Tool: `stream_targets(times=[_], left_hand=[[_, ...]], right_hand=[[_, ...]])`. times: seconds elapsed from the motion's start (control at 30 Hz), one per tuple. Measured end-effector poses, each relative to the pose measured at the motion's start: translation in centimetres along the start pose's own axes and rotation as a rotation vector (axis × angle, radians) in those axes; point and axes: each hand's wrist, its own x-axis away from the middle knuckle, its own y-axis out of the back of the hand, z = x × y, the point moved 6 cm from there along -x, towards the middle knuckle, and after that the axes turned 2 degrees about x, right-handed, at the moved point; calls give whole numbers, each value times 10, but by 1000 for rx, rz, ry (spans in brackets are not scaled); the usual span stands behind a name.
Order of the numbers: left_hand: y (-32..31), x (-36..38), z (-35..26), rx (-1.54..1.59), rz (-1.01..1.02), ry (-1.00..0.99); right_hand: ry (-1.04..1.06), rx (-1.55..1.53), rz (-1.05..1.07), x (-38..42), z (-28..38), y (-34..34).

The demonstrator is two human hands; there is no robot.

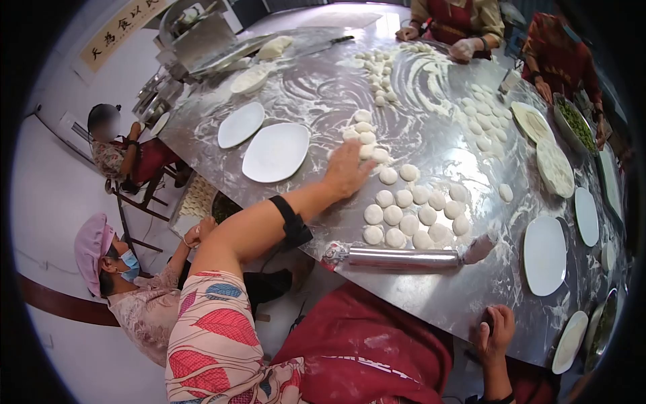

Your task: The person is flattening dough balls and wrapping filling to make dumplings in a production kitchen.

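Observation:
My left hand [346, 170] reaches across the metal table, palm down with its fingers stretched out. It touches or hovers just over a cluster of small dough pieces [367, 138]; its fingertips partly hide some of them. Closer to me lie rows of flattened round dough pieces [409, 224]. A metal rolling pin [404, 258] rests along the near side of these rows. My right hand [496, 330] is at the table's near edge, fingers loosely curled and thumb apart, with nothing visible in it.
White plates [276, 153] stand at left and right of the floury table [316, 229]. More dough pieces [484, 114] lie farther back. Two co-workers stand at the far side, near a bowl of green filling [575, 124]. Another person in a pink cap [94, 249] sits at left.

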Motion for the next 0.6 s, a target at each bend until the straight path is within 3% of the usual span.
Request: stream_targets(times=[0.1, 0.23, 0.37, 0.5, 0.6], left_hand=[[11, -22, 2, 40, -130, -117], [6, -67, 37, -220, -13, 60], [-15, -87, 47, -161, 126, 130], [-42, -84, 22, -16, 136, -148], [-52, -60, -41, 60, 249, -264]], right_hand=[[9, 12, -3, 0, 0, -1], [25, 30, -1, -1, 2, 0], [-3, 39, -3, -3, 3, 2], [10, 57, -5, -3, 5, 4], [11, 63, 24, -9, 7, 8]])
